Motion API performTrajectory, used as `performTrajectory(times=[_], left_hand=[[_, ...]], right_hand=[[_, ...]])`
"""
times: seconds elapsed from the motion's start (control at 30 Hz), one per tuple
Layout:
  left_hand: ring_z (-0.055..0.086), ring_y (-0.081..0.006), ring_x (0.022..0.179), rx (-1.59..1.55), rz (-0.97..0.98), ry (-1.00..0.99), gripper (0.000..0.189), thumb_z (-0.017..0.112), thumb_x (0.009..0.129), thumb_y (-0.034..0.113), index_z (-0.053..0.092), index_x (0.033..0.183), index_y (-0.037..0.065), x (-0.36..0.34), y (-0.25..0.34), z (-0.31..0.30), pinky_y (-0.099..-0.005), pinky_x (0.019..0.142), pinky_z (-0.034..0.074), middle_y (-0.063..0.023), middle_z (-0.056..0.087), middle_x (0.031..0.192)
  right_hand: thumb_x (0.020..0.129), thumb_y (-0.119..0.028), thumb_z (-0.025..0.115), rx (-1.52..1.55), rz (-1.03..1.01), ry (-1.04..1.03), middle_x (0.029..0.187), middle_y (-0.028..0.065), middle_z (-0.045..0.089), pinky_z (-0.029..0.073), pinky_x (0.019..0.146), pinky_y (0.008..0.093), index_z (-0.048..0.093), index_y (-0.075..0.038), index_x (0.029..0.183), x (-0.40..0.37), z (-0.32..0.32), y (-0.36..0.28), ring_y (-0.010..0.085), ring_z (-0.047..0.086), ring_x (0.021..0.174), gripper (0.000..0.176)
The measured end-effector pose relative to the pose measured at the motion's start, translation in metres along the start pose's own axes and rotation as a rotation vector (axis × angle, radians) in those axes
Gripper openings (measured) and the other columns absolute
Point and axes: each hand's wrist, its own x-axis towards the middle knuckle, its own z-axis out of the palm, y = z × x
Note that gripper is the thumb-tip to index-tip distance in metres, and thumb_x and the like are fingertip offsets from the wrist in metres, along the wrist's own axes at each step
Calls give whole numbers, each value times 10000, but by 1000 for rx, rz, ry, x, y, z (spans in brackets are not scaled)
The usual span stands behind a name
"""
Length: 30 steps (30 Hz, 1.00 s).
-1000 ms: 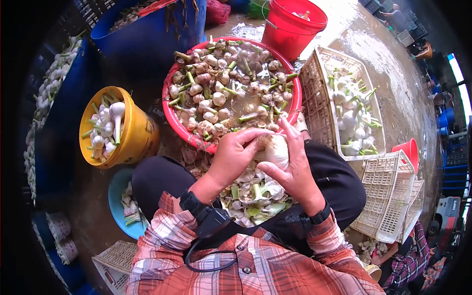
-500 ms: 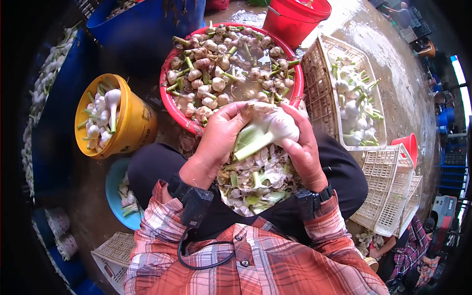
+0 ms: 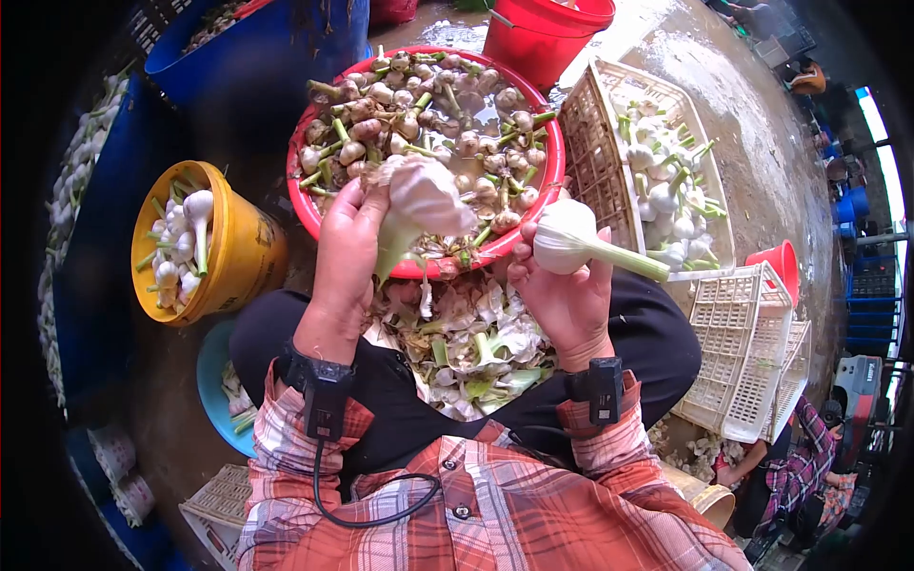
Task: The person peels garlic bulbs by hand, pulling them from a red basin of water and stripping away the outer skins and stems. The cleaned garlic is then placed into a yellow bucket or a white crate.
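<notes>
In my right hand (image 3: 568,305) is a clean white garlic bulb (image 3: 566,238), its pale green stem pointing to the right. My left hand (image 3: 347,252) pinches a loose garlic skin (image 3: 428,195), a pinkish-white outer layer with green leaf hanging from it. Bulb and skin are apart. Behind both hands stands a red basin (image 3: 560,162) of murky water and soiled garlic bulbs (image 3: 381,92). Below the hands, between my legs, lies a heap of peeled garlic skins and stem bits (image 3: 476,352).
A yellow bucket (image 3: 252,257) of garlic stands left, above a light blue basin (image 3: 211,381). On the right are a garlic-filled crate (image 3: 600,143) and stacked white crates (image 3: 738,352). A red bucket (image 3: 543,43) stands behind. Another person's plaid sleeve (image 3: 800,466) shows lower right.
The outer skin has come off the bulb. My hands have moved apart, the left taking the skin up and left, the right keeping the bulb. The view has shifted slightly.
</notes>
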Motion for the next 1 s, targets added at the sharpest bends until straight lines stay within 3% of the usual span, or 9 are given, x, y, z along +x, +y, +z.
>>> performTrajectory(times=[0.07,0.13,0.27,0.4,0.47,0.57,0.67,0.87,1.0], left_hand=[[669,-206,1039,652,33,-366,499,649,980,229,516,1412,18,-8,-20,1,-352,929,548,-122,675,1162],[636,-223,1115,696,21,-726,773,783,892,232,388,1538,78,-32,-28,18,-377,982,525,-154,600,1326],[649,-165,1074,373,131,-419,579,757,895,84,525,1423,38,-22,-25,39,-318,947,541,-100,646,1254],[674,-96,835,306,46,-285,170,633,987,66,678,1132,-11,-20,-26,43,-238,738,565,-44,709,976],[674,-100,832,286,-26,-294,160,605,999,54,686,1117,-18,-22,-28,40,-243,749,568,-45,705,958],[684,-117,823,352,37,-319,201,554,1024,66,682,1148,-26,-18,-28,35,-256,773,576,-61,709,953],[689,-130,887,345,-8,-303,311,475,1044,51,589,1329,0,-21,-13,34,-276,798,581,-98,711,986],[647,-173,1046,204,186,-98,461,432,1037,6,379,1494,14,-11,-1,22,-321,984,505,-139,621,1250],[649,-179,1038,85,60,-76,399,463,1047,51,421,1435,-32,-8,2,8,-333,976,513,-147,636,1192]], right_hand=[[965,-536,617,-90,-44,100,1348,105,589,480,894,374,495,-132,1438,-2,-6,-7,221,593,1101,634],[980,-498,613,-100,-5,61,1350,99,588,487,930,375,484,-102,1441,-2,-7,-10,220,594,1149,621],[1025,-305,592,-576,3,229,1393,113,556,469,1048,391,443,-41,1453,-3,16,-6,230,570,1257,524],[1056,-378,519,-311,80,233,1344,103,587,543,912,364,466,-88,1441,34,-7,-34,226,619,1162,485],[1049,-427,521,-378,74,454,1248,151,639,566,714,310,485,-123,1434,83,22,-59,251,679,958,492],[1059,-426,493,-363,-74,174,1214,173,647,611,843,356,515,-10,1314,182,36,-133,309,660,1118,489],[1052,-389,531,-691,-362,308,1216,211,647,610,834,358,502,10,1294,247,68,-153,304,673,1115,468],[956,-226,687,-1484,98,146,1141,104,667,579,736,286,567,-33,1347,286,-33,-15,166,678,950,452],[819,-169,707,-2017,-73,47,1221,268,646,534,953,432,575,-92,1363,342,-107,59,409,661,1081,565]])
